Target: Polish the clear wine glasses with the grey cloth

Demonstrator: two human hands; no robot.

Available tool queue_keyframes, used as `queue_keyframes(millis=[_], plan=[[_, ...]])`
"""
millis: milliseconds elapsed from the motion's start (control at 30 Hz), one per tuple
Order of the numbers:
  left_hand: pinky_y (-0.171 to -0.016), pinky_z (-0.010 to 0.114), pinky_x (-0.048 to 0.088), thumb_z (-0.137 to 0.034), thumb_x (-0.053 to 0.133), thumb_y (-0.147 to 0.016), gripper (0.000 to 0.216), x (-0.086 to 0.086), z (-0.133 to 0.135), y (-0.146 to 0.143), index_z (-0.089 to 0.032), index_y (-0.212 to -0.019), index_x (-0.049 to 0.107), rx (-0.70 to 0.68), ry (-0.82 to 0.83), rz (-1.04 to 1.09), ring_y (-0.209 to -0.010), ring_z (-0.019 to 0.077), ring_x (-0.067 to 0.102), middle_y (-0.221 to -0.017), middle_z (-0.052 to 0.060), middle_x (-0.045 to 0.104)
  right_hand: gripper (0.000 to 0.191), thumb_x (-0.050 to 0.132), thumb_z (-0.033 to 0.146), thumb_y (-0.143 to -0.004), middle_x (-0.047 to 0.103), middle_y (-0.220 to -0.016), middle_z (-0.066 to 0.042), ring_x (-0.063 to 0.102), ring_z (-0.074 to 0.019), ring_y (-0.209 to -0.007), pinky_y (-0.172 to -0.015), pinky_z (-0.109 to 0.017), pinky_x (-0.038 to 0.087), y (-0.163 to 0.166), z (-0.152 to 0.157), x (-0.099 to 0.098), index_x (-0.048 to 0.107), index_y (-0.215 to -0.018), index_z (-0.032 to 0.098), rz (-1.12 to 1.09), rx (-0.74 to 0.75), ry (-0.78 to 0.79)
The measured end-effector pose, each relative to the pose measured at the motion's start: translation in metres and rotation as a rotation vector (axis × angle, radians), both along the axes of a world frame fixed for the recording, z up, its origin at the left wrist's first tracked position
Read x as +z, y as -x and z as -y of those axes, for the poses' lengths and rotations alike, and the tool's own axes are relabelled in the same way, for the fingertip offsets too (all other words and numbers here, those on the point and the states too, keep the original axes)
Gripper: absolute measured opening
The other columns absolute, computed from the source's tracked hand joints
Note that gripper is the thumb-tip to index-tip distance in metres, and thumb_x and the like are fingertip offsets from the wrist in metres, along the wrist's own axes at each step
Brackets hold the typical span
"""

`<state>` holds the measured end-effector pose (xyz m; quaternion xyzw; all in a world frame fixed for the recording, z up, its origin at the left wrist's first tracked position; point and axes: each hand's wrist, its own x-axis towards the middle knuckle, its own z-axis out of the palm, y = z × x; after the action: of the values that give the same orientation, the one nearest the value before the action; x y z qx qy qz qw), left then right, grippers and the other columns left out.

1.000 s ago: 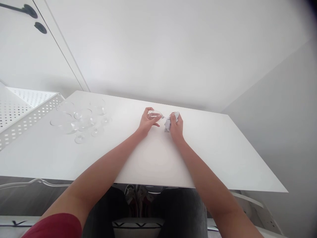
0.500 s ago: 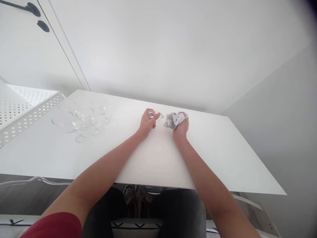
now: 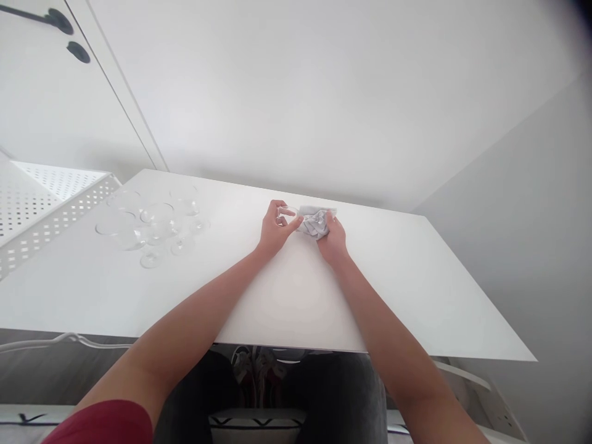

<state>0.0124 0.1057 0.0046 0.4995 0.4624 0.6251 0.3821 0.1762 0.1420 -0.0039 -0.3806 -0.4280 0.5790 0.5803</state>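
A clear wine glass [image 3: 288,211] lies sideways in my left hand [image 3: 274,228], whose fingers and thumb are closed around its bowl. My right hand [image 3: 333,243] grips a crumpled pale grey cloth [image 3: 314,222], pressed against the right end of the glass. That end, where the stem and foot would be, is hidden by the cloth. Both hands are over the far middle part of the white table [image 3: 291,296]. To the left, several clear stemmed glasses [image 3: 157,216] stand upright in a close group.
A white perforated metal piece [image 3: 60,213] adjoins the table's left end. Behind the table rises a white wall [image 3: 300,98], with a door and its dark handle [image 3: 60,21] at upper left. A white cable [image 3: 69,338] runs below the front edge.
My right hand has brought the cloth left onto the end of the glass, covering the stem that showed before. My left hand stays nearly in place, still holding the glass.
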Motion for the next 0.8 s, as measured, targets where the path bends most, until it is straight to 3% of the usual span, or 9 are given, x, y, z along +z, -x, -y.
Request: queue_keyframes(millis=[67,167,300,433,567,667,800], plan=[[-0.055,0.022,0.039,-0.048,0.082,-0.079,0.047,0.002,0.002,0.000,-0.027,-0.106,0.050,0.022,-0.032,-0.033,-0.054,0.0040,0.040,-0.099,-0.001,0.066,0.053,0.073,0.072,-0.078,0.075,-0.109,-0.008,0.071,-0.0238,-0.097,-0.075,-0.036,0.059,-0.002,-0.001,-0.001,0.066,-0.102,0.025,0.034,-0.058,0.008],[-0.056,0.023,0.038,-0.047,0.083,-0.079,0.048,0.004,0.005,0.000,-0.027,-0.106,0.049,0.060,-0.079,-0.088,-0.055,0.0047,0.039,-0.101,-0.001,0.067,0.058,0.060,0.078,-0.085,0.074,-0.108,-0.010,0.070,-0.0237,-0.096,-0.075,-0.037,0.058,-0.003,-0.001,-0.003,0.068,-0.105,0.024,0.042,0.002,-0.038],[-0.055,0.024,0.037,-0.043,0.083,-0.077,0.047,0.002,0.006,-0.001,-0.027,-0.106,0.049,0.057,-0.148,-0.231,-0.056,0.0058,0.039,-0.104,-0.002,0.067,0.051,0.081,0.062,-0.074,0.074,-0.100,-0.007,0.068,-0.0215,-0.089,-0.079,-0.036,0.056,-0.004,-0.001,-0.008,0.070,-0.102,0.020,0.207,-0.073,-0.053],[-0.058,0.026,0.039,-0.039,0.082,-0.077,0.045,-0.005,0.004,-0.002,-0.027,-0.108,0.051,0.064,-0.226,-0.363,-0.058,0.0069,0.041,-0.108,0.000,0.066,0.045,0.087,0.049,-0.069,0.074,-0.097,-0.006,0.066,-0.0203,-0.086,-0.080,-0.036,0.055,-0.007,-0.002,-0.010,0.073,-0.098,0.018,0.220,-0.205,-0.039],[-0.060,0.027,0.039,-0.039,0.081,-0.078,0.044,-0.008,0.003,-0.001,-0.027,-0.108,0.052,0.073,-0.280,-0.389,-0.059,0.0077,0.040,-0.109,0.000,0.064,0.039,0.086,0.043,-0.072,0.075,-0.103,-0.005,0.068,-0.0201,-0.090,-0.082,-0.036,0.057,-0.007,-0.001,-0.007,0.072,-0.101,0.022,0.056,-0.066,-0.029],[-0.059,0.028,0.037,-0.038,0.081,-0.078,0.043,-0.008,0.004,0.000,-0.027,-0.108,0.053,0.070,-0.272,-0.385,-0.058,0.0084,0.037,-0.101,-0.001,0.061,0.038,0.086,0.045,-0.070,0.075,-0.098,-0.006,0.069,-0.0205,-0.086,-0.081,-0.038,0.057,-0.008,-0.004,-0.009,0.072,-0.096,0.021,0.091,0.032,0.001],[-0.061,0.028,0.039,-0.039,0.083,-0.076,0.044,-0.008,0.005,-0.001,-0.027,-0.109,0.056,0.025,-0.273,-0.413,-0.061,0.0090,0.041,-0.103,0.000,0.058,0.040,0.088,0.047,-0.066,0.074,-0.088,-0.005,0.068,-0.0214,-0.082,-0.078,-0.038,0.056,-0.012,-0.008,-0.014,0.073,-0.090,0.018,0.239,-0.168,-0.041]])
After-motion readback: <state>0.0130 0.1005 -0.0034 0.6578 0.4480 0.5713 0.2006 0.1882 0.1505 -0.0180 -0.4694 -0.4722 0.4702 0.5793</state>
